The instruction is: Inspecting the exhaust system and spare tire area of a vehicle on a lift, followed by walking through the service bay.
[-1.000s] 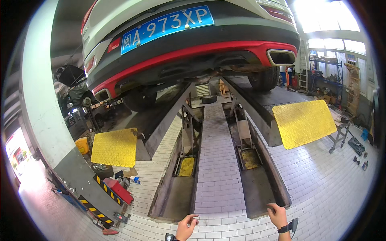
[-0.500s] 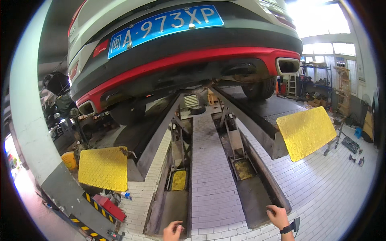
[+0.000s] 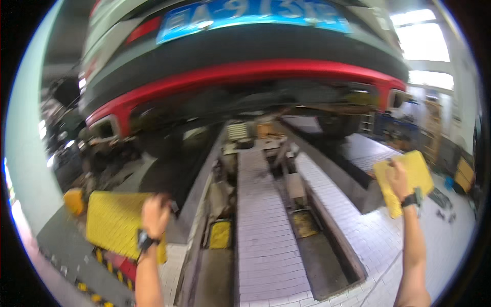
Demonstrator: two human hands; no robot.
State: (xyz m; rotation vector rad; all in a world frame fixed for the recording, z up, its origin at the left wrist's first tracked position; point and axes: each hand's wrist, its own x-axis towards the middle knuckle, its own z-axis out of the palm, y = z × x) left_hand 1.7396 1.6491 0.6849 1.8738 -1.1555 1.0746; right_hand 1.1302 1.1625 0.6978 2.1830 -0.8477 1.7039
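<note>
A raised car [image 3: 245, 48] hangs over two long lift runways, its rear towards me, with a red strip along the lower bumper. At the left runway's end is a yellow textured metal flap [image 3: 110, 220]. My left hand [image 3: 155, 214] is raised in front of its inner edge. The other yellow flap [image 3: 417, 171] ends the right runway, and my right hand [image 3: 397, 180] overlaps its inner part. Both hands look bent at the fingers but are smeared by motion. Contact with the flaps cannot be made out. Each wrist wears a dark band.
Two sunken floor channels [image 3: 325, 261] run below the runways, with lift arms and small yellow plates in them. White tiles [image 3: 268, 204] lie between. A pillar [image 3: 33, 138] with striped guards stands left. Shelves, a wooden ladder [image 3: 432, 128] and loose items line the right.
Both arms have risen and spread apart from low in the picture, bringing each hand up to a yellow flap. My view has shifted closer and tilted slightly.
</note>
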